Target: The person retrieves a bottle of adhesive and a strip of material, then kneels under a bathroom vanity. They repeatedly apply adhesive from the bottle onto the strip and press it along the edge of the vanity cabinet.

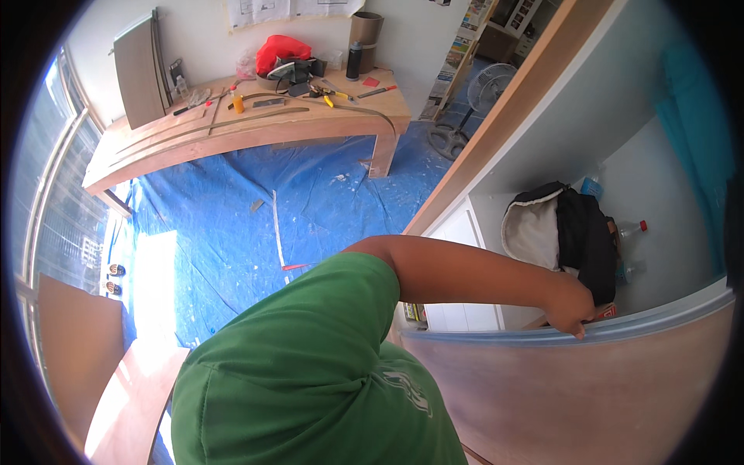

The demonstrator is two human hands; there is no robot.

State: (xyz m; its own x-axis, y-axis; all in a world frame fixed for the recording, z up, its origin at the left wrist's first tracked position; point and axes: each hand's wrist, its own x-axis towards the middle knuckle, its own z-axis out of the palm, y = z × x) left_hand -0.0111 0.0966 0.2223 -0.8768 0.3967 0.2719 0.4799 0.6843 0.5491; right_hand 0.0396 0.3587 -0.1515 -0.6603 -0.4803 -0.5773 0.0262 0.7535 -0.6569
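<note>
My left hand (572, 304) reaches across to the right from a green sleeve. Its fingers are curled at the grey-blue front edge (496, 336) of a white cabinet; what they hold, if anything, is hidden. Just beside the knuckles shows a small red and white box (608, 311). Behind the hand, a black bag (585, 244) with a pale lining stands in the cabinet, close to a clear plastic bottle with a red cap (635, 229). A curved, pale wood-toned panel (566, 387) spreads below that edge. My right hand is out of view.
A wooden workbench (256, 134) carries a red bag (281, 51), an iron (291, 72), a dark bottle (354, 62) and hand tools. Blue sheeting (232, 194) covers the floor. A fan (473, 101) stands past the workbench. Turquoise cloth (694, 139) hangs at the cabinet's right.
</note>
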